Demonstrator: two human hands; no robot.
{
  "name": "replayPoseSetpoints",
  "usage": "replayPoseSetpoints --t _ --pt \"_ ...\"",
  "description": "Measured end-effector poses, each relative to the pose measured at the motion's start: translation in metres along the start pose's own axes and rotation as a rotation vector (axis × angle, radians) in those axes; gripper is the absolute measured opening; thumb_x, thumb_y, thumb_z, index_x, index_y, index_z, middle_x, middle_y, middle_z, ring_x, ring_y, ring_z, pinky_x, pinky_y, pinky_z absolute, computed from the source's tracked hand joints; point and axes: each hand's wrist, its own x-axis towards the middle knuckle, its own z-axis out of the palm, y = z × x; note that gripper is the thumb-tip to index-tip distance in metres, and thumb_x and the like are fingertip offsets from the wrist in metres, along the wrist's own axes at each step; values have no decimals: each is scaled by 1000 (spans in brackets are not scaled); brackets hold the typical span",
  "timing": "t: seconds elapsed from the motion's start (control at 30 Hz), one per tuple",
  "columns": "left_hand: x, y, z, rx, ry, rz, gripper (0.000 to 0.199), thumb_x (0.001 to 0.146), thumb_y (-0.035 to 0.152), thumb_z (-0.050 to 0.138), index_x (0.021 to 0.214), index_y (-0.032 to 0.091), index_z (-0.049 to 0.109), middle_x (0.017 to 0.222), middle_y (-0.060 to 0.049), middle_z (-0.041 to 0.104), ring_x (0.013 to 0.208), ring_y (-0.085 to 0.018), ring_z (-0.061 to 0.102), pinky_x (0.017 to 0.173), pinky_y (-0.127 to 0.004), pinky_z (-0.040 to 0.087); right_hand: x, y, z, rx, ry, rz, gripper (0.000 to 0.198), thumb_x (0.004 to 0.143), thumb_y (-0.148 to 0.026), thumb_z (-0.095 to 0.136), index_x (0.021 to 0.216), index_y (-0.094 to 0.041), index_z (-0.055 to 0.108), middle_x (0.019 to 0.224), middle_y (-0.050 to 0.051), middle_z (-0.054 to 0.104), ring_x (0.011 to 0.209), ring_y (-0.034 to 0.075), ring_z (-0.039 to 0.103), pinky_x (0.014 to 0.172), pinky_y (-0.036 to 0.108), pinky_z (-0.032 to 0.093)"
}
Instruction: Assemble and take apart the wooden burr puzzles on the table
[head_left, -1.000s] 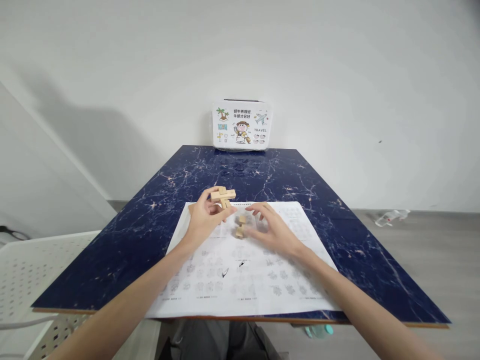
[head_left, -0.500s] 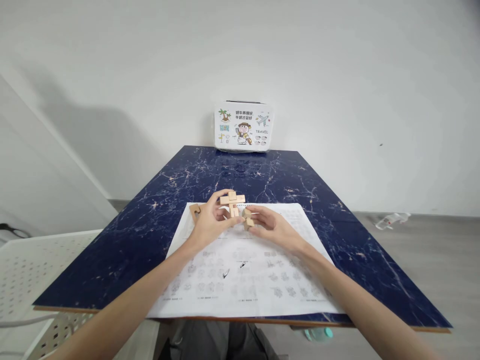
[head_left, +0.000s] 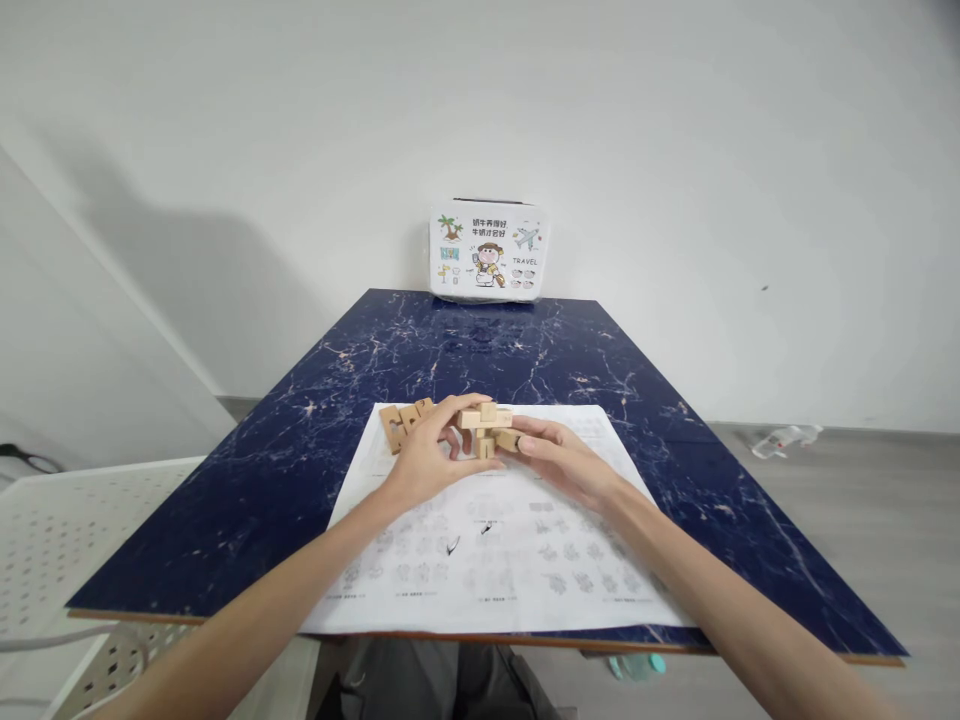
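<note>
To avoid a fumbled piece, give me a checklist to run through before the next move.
1. Left hand grips crossed pale-wood block assembly: ok.
2. Right hand holds small pale-wood block: ok.
3. That block seated in the assembly: cannot tell.
4. Flat tan notched wooden pieces apart from left hand: cannot tell; the hand overlaps them in view.
5. White printed paper sheet flat on blue marbled table: ok.

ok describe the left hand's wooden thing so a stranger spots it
On the blue marbled table lies a white printed sheet. Over it, the left hand holds the wooden assembly. Its blocks cross, unlike the loose pieces lying side by side.
</note>
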Motion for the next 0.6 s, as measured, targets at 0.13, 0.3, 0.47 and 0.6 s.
replayPoseSetpoints --t 0.13,0.3,0.47,0.6 --pt "0 -3 -1 49 -8 68 67 73 40 91 132 30 61 113 -3 61 70 -10 58 56 -21 54 0 1 4 -50 77 -9 53 78 -43 88 126 -24 74 129 10 73 120 31 66 121 54 36" --pt "-1 -6 0 75 -9 79 66 74 41 91 132 30 61 120 -5 63 74 -11 60 57 -22 54 1 6 6 -86 125 -17 53 80 -47 85 125 -23 73 130 12 72 121 31 67 117 52 40" --pt "-4 -2 2 157 -36 26 69 71 42 92 131 29 61 125 -6 68 68 -10 58 61 -25 56 1 14 1 -90 119 -13 55 78 -48 88 124 -23 73 126 12 74 119 31 67 113 51 44" --pt "-6 -1 3 184 -44 9 67 72 43 91 131 26 63 121 -7 72 78 -15 65 65 -27 57 0 17 -2 -136 129 1 54 76 -48 89 122 -23 73 122 12 75 113 30 69 108 50 48"
